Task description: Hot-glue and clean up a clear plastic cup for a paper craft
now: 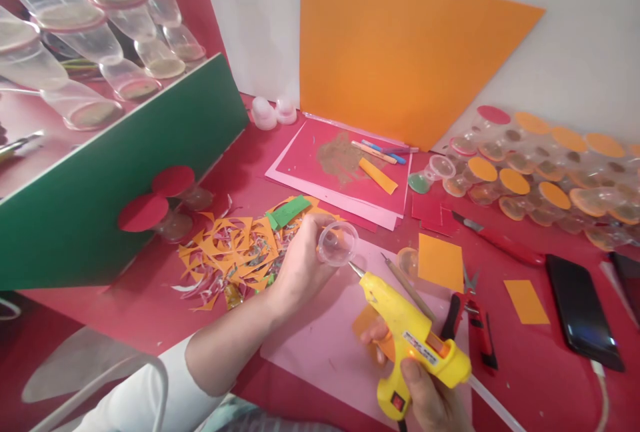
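Observation:
My left hand (300, 265) is closed around a small clear plastic cup (338, 244), its round rim turned up towards me. In my right hand (425, 385) is a yellow glue gun (400, 325), with a glue stick (495, 405) poking out of its back end. The metal nozzle points at the cup's rim and looks very near it or touching; I cannot tell which. Under both hands lies a pink sheet (310, 352). An orange paper piece (367, 325) shows beside my right fingers.
Orange paper scraps (235, 245) heap left of my hand, by a green board (150, 152). Several cups with orange lids (515, 181) stand at the right. A red cutter (515, 247), a black phone (583, 309) and red-handled pliers (480, 332) lie nearer. An orange sheet (400, 45) leans behind.

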### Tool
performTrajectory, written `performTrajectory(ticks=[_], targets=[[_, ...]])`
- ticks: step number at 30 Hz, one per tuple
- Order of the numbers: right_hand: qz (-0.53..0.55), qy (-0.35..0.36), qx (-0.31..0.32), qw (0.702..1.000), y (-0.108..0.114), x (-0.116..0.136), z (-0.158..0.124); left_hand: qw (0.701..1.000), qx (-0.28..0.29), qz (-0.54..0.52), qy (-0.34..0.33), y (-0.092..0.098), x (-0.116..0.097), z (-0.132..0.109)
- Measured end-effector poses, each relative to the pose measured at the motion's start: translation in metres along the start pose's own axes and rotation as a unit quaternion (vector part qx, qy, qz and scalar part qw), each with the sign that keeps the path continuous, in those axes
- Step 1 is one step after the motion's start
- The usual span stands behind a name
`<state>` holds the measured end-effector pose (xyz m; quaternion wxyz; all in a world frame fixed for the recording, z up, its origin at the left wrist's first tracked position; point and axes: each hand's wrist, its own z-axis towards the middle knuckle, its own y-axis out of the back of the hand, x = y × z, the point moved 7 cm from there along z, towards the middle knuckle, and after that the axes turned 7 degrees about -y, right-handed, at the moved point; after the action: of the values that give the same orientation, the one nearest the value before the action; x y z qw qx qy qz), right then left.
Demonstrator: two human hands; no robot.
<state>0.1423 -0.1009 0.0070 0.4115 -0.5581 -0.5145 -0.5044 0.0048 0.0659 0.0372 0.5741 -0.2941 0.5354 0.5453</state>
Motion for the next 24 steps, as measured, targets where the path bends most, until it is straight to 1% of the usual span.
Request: performTrajectory(ticks=[1,2,6,9,13,17,21,24], targets=[[0.002,0.000,0.011,1.000,-0.001,-0.001,0.001,1.000,0.001,-0.002,0.000,0.000,0.001,0.000],[0.005,-0.005,0.003,1.000,0.000,-0.001,0.001,1.000,0.002,-0.005,-0.001,0.000,0.001,-0.001],[0.012,-0.044,-0.081,0.996,0.006,-0.004,-0.003,1.000,0.010,-0.016,-0.004,-0.002,0.000,-0.001],[0.005,-0.061,-0.109,0.992,0.006,0.000,-0.003,1.000,0.014,-0.010,-0.002,-0.002,0.001,-0.001],[-0.009,-0.065,-0.100,0.993,0.005,0.002,0.000,1.000,0.022,0.003,-0.011,-0.003,0.002,-0.001],[-0.002,-0.040,-0.121,0.992,0.013,-0.004,-0.003,1.000,0.022,0.004,-0.018,-0.003,0.001,-0.001],[-0.007,-0.012,-0.091,0.996,0.010,-0.007,-0.005,0.999,0.031,0.004,-0.012,-0.004,0.004,-0.002],[-0.011,-0.028,-0.109,0.994,0.009,-0.005,-0.005,0.999,0.036,0.003,-0.009,-0.004,0.006,-0.003]])
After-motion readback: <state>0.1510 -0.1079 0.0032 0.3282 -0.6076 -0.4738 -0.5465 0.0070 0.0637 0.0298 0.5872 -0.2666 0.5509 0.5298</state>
